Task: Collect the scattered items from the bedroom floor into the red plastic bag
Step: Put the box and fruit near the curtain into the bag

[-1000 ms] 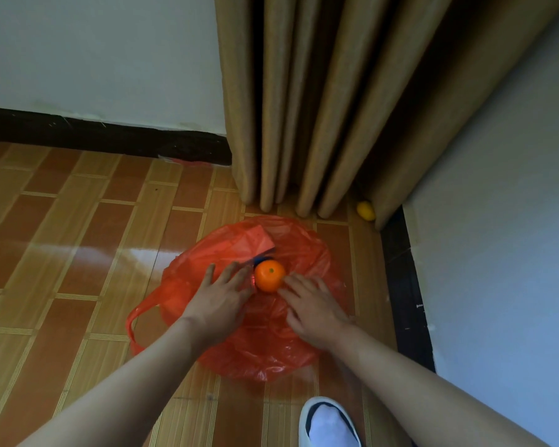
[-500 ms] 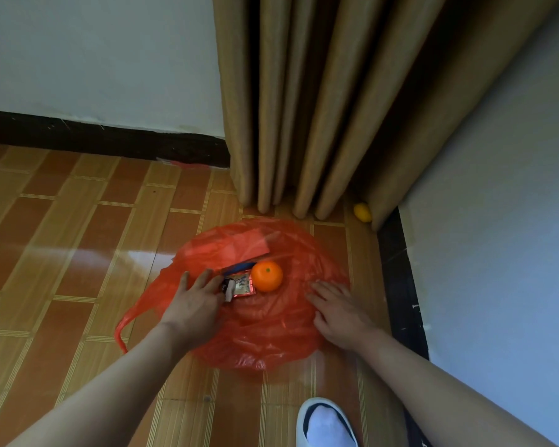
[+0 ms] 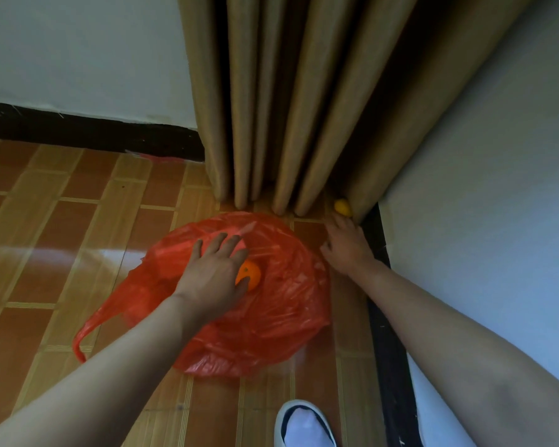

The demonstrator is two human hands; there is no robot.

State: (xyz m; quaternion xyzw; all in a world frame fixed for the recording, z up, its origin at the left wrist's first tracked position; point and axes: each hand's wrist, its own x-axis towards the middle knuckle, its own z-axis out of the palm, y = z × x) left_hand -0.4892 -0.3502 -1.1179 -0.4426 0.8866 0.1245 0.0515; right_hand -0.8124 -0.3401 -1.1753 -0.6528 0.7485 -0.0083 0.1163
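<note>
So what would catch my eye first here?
The red plastic bag spread flat on the wooden floor, with the left hand pressed on it beside an orange. Then the right hand stretching toward a small yellow fruit at the curtain's foot.

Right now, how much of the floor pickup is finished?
Partly done: an orange lies on the red plastic bag, under the left hand. In hand: the right hand reaches toward a small yellow fruit by the curtain, not yet gripping it. That fruit remains.

Dim, soft picture; pale glare streaks the glossy floor (image 3: 78,253).
</note>
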